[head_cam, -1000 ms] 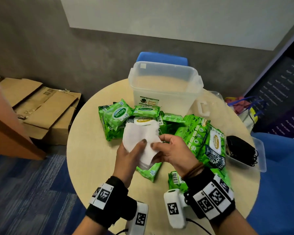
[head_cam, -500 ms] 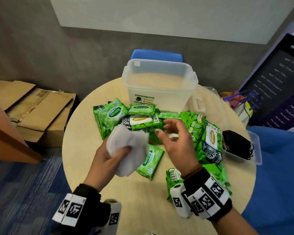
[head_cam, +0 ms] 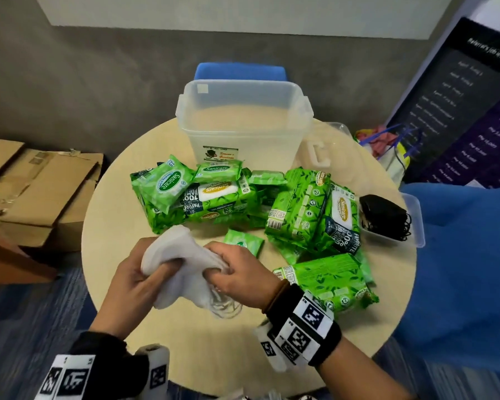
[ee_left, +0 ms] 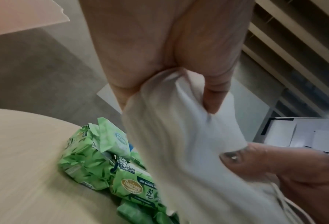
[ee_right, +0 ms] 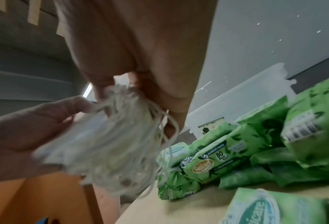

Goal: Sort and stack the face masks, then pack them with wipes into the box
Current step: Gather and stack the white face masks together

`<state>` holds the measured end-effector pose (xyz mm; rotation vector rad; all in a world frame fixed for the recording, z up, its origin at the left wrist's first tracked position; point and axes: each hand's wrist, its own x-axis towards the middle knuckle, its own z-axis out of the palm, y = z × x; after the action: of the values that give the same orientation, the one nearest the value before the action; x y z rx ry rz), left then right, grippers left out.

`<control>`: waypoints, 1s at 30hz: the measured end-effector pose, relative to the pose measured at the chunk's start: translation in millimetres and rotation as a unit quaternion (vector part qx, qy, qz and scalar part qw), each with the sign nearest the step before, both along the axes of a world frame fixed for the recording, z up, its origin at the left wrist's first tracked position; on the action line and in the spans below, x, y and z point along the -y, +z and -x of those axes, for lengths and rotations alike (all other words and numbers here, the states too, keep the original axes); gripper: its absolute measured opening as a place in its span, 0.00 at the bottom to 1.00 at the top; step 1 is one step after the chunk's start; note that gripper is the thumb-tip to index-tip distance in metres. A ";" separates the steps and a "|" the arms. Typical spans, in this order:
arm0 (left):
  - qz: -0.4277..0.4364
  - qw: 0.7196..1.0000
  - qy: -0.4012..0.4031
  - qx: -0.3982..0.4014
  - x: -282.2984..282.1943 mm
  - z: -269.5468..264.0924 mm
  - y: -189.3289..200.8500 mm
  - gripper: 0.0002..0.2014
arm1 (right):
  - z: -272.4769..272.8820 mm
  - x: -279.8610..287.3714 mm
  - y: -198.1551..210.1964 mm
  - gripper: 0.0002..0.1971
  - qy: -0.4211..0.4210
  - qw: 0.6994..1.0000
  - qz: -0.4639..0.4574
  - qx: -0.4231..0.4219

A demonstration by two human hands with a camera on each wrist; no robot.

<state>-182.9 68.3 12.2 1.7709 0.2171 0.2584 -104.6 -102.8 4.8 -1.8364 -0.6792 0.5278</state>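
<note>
Step in hand: both hands are gathering the white face masks into one stack, above the near edge of the round table
Left hand: fingers are curling round the stack's left end, thumb pressing on top
Right hand: fingers are closing on the right end, where the ear loops are bunching and dangling
Stack's lie: long axis is running roughly left to right between the hands, the middle sagging; the loops are pointing toward the person
Next move: judging by the task, squaring the edges and tucking the loops before carrying the stack to the clear plastic box at the far edge
Wipes: green Sanicare packs are lying heaped mid-table, not yet packed
Black masks: sitting in a clear tray at the right edge
</note>
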 end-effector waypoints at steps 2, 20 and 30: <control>0.050 0.998 0.023 -0.015 -1.0 -5.6 -3.2 0.21 | -2.9 2.8 -5.1 0.13 -0.029 0.999 -0.023 -0.039; 0.200 0.971 -0.088 -0.098 72.7 -77.9 -11.4 0.20 | -13.7 95.4 5.6 0.15 -0.209 0.933 -0.158 -0.248; 0.216 0.952 -0.155 -0.152 206.0 -147.8 7.9 0.19 | -43.3 198.5 6.1 0.31 -0.442 0.829 -0.280 -0.200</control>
<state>-35.1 -137.6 20.1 1.3728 0.1949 -0.2752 -61.3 -301.4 10.8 -1.2201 0.3161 0.0513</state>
